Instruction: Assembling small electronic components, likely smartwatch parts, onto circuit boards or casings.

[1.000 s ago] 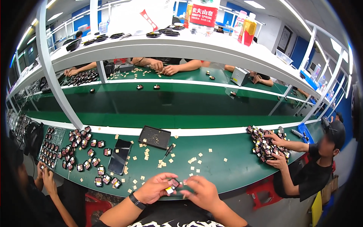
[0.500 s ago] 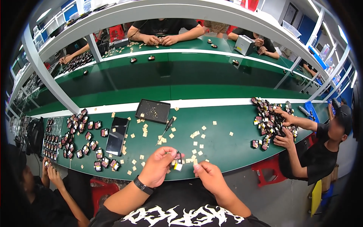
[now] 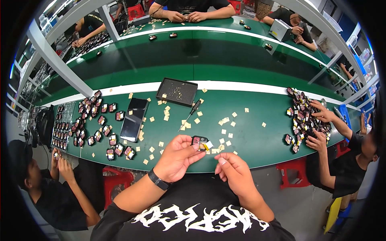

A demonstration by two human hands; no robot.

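Note:
My left hand [image 3: 175, 160], with a dark band at its wrist, pinches a small black electronic housing [image 3: 198, 139] between thumb and fingers. Its open side shows a reddish circuit board and a white-and-yellow part at the right end. A small pale piece shows beside the thumb on it. Just to the right, apart from the housing, my right hand [image 3: 235, 172] has its fingers curled in and its thumb over them; nothing shows between them. Small pale yellow squares [image 3: 221, 141] are scattered on the green table beyond both hands. A screwdriver [image 3: 189, 115] lies among some squares.
A black tray [image 3: 188, 89] with small bits stands at the back, a dark phone [image 3: 134, 119] left of centre. Many similar housings [image 3: 118, 149] lie at left; a pile [image 3: 302, 116] at right is under a co-worker's hands. Another person works at lower left. White shelf posts [image 3: 60, 60] rise behind.
The view has shifted, so the table appears higher. My right hand held a pale square at its fingertips; none shows there now. The housing in my left hand has turned, showing its board more fully.

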